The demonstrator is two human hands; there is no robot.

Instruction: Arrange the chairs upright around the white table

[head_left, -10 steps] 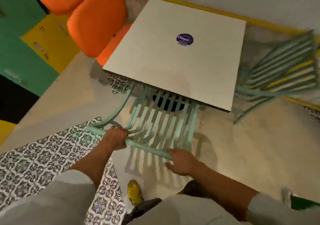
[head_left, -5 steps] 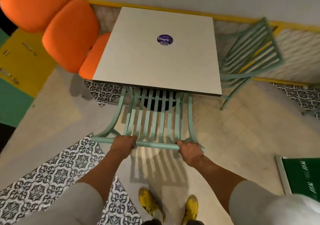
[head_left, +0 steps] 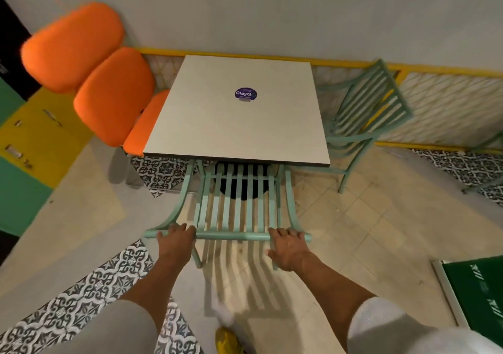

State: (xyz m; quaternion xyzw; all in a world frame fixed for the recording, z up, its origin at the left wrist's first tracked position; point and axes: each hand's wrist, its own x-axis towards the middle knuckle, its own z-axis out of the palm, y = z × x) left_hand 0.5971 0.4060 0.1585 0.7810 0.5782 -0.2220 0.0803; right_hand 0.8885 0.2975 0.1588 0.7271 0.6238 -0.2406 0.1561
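Observation:
A white square table [head_left: 217, 125] with a round purple sticker stands against the wall. A mint-green slatted chair [head_left: 239, 206] stands upright at its near side, seat tucked under the tabletop. My left hand [head_left: 177, 238] grips the left end of its top rail. My right hand [head_left: 285, 247] lies on the right end, fingers curled over the rail. A second mint-green chair [head_left: 364, 119] stands at the table's right side, tilted back toward the wall.
An orange cushioned bench seat [head_left: 109, 95] runs along the table's left. Green and yellow cabinets [head_left: 30, 146] stand far left. A yellow-framed lattice panel [head_left: 446, 108] lines the wall. A green box [head_left: 476, 296] lies at the right. Patterned tiles cover parts of the floor.
The near chair has turned square to the table and slid further under it. Both hands have moved out to the ends of its top rail. The view has lifted toward the wall.

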